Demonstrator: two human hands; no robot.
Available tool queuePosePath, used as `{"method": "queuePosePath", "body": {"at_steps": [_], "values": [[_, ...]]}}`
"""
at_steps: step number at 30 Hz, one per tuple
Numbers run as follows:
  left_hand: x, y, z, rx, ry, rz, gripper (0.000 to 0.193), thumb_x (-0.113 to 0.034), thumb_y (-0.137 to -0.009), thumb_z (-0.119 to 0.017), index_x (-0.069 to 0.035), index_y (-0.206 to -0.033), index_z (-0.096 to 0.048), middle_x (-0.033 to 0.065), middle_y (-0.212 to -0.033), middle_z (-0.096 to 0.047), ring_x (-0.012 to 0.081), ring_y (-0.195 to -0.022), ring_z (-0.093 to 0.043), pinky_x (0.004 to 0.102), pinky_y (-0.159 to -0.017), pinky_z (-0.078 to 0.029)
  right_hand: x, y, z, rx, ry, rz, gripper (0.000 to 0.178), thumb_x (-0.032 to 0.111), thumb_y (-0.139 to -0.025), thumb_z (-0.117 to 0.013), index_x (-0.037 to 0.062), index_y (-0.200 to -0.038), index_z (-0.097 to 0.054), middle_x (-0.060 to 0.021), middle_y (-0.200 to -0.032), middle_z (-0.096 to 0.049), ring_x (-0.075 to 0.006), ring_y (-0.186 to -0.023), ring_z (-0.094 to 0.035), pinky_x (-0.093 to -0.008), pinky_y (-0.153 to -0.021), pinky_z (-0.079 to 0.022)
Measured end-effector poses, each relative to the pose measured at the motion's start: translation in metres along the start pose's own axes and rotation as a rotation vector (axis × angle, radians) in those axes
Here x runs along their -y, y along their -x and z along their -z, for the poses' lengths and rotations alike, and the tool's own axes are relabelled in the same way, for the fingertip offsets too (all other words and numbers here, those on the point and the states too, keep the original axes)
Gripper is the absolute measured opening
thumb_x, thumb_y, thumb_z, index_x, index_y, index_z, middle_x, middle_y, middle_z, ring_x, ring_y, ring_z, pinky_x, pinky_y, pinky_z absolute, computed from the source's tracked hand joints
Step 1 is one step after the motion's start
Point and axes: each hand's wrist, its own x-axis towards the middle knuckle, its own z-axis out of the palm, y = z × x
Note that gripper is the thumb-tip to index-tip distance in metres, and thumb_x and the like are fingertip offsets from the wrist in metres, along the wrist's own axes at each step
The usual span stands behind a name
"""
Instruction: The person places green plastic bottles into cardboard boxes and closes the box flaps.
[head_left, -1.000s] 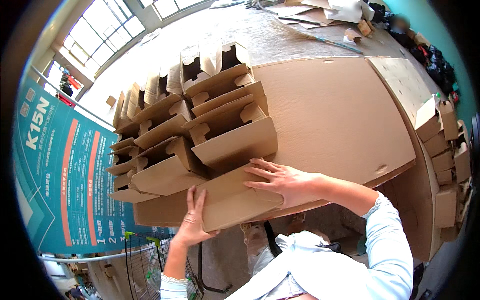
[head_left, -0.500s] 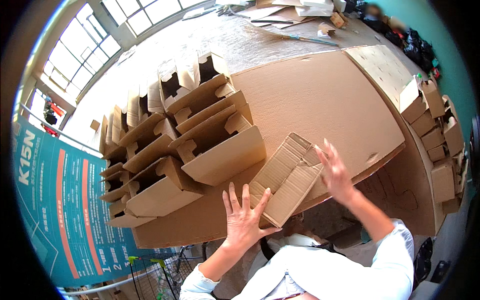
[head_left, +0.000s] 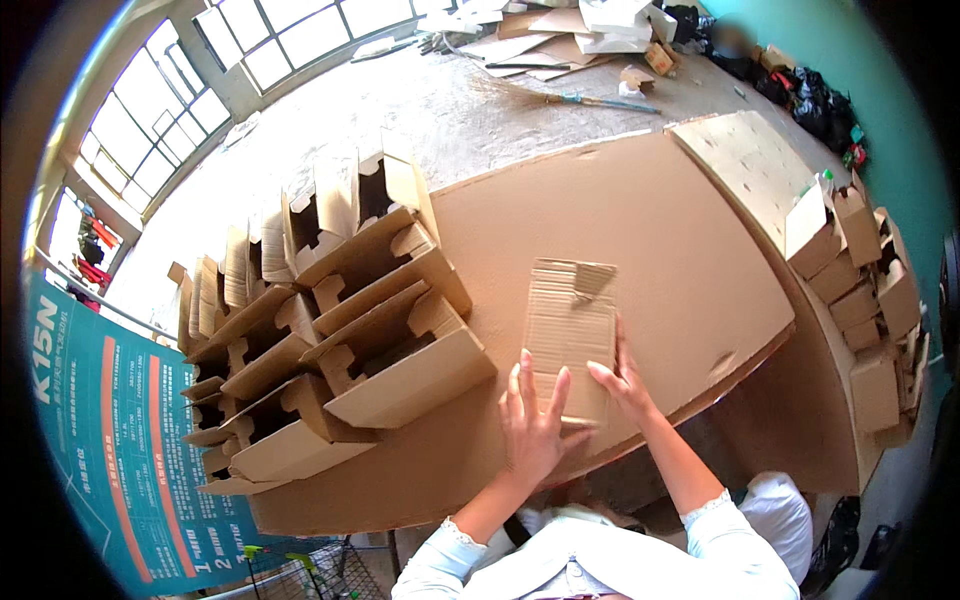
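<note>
A flat, narrow cardboard box [head_left: 568, 325] lies in front of me on the brown cardboard-covered table, its long side pointing away from me. At its far right corner the ribbed surface is creased or torn. My left hand [head_left: 535, 425] grips the near left corner, fingertips on the top and thumb by the near edge. Along the near right side, my right hand [head_left: 632, 388] holds the box with the thumb on top and the fingers along the side. To the left stand several open cardboard boxes [head_left: 420, 385] in rows, their flaps upright.
The table [head_left: 640, 220] carries a pale board [head_left: 745, 165] at its far right. More small boxes [head_left: 870, 385] are stacked on the right. A broom [head_left: 590, 100] and flattened cardboard lie on the floor behind. A teal banner [head_left: 120, 440] and a wire basket [head_left: 315, 572] are at left.
The box has turned to point straight away from me. My right hand has come down from its far right corner to its near right side. My view has shifted slightly.
</note>
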Motion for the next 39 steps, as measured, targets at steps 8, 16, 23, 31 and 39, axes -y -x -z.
{"method": "queuePosePath", "body": {"at_steps": [8, 16, 23, 31, 39], "values": [[0.035, -0.132, -0.072, -0.252, -0.424, 0.256, 0.069, -0.037, -0.067, -0.08, -0.025, -0.132, -0.059, 0.012, -0.143, -0.049, 0.0449, -0.132, -0.037, 0.058, -0.102, -0.033, -0.002, -0.214, 0.021, 0.198, 0.311, 0.078, 0.08, 0.027, -0.093, -0.061, 0.0075, -0.154, -0.014, -0.0169, -0.156, -0.027, -0.0247, -0.141, -0.031, -0.0321, -0.114, -0.027], [0.133, -0.236, -0.092, -0.351, -0.683, 0.434, 0.04, -0.027, -0.092, -0.055, -0.031, -0.131, -0.058, 0.0056, -0.139, -0.055, 0.0409, -0.134, -0.038, 0.0614, -0.108, -0.028, 0.015, -0.151, 0.049, 0.439, 0.331, 0.216, 0.074, 0.042, -0.096, -0.057, 0.0114, -0.153, -0.021, -0.012, -0.159, -0.02, -0.0257, -0.146, -0.021, -0.0389, -0.118, -0.022], [0.205, -0.27, -0.101, -0.361, -0.744, 0.238, 0.038, -0.031, -0.102, -0.031, -0.027, -0.13, -0.057, 0.0056, -0.127, -0.058, 0.0301, -0.119, -0.049, 0.0535, -0.099, -0.04, 0.04, -0.069, 0.344, -0.321, 1.098, 0.34, 0.072, 0.009, -0.081, -0.071, 0.0072, -0.145, -0.038, -0.016, -0.152, -0.034, -0.0361, -0.142, -0.029, -0.0455, -0.115, -0.03], [0.171, -0.286, -0.101, 0.083, -0.733, 0.571, 0.084, -0.036, -0.082, -0.072, -0.039, -0.151, -0.023, 0.0019, -0.158, -0.027, 0.0363, -0.144, -0.023, 0.0663, -0.109, -0.023, 0.146, -0.048, 0.575, -0.9, 1.74, -0.223, 0.078, 0.019, -0.076, -0.076, 0.0077, -0.144, -0.039, -0.0111, -0.151, -0.035, -0.0282, -0.142, -0.029, -0.0428, -0.117, -0.024], [0.177, -0.284, -0.085, 0.239, -0.676, 0.618, 0.09, -0.023, -0.084, -0.07, -0.041, -0.152, -0.015, 0.0032, -0.161, -0.018, 0.0365, -0.146, -0.018, 0.0653, -0.111, -0.023, 0.077, -0.095, 0.576, -1.113, 1.619, -0.266, 0.056, 0.02, -0.074, -0.078, 0.0106, -0.125, -0.058, -0.0069, -0.122, -0.058, -0.0256, -0.115, -0.056, -0.0415, -0.097, -0.04]]}}
